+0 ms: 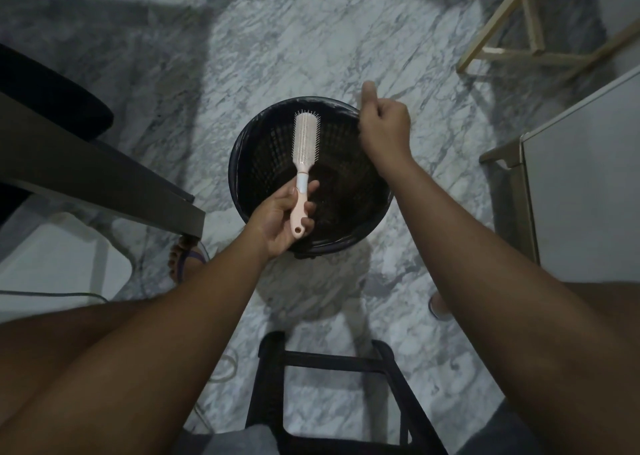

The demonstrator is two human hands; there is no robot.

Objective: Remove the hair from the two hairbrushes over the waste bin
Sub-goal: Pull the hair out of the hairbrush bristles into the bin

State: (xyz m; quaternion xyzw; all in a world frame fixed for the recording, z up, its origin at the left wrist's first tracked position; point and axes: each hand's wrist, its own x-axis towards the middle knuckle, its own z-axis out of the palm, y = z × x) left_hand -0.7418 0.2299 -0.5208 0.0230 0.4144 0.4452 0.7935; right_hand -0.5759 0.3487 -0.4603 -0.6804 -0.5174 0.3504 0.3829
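Observation:
A pink and white hairbrush (305, 143) is held over the open black waste bin (256, 149), bristle head pointing away from me. My left hand (282, 217) grips its handle near the bin's front rim. My right hand (382, 127) hovers at the bin's far right rim with its fingers curled into the palm and the thumb sticking up; nothing shows between its fingers. The bin has a latticed wall and a dark liner. Only one hairbrush is in view.
The bin stands on a grey marble floor (311, 39). A dark table edge (104, 167) lies to the left, a white cabinet (581, 195) to the right, a wooden frame (519, 49) at the back right, and a black stool (339, 368) under me.

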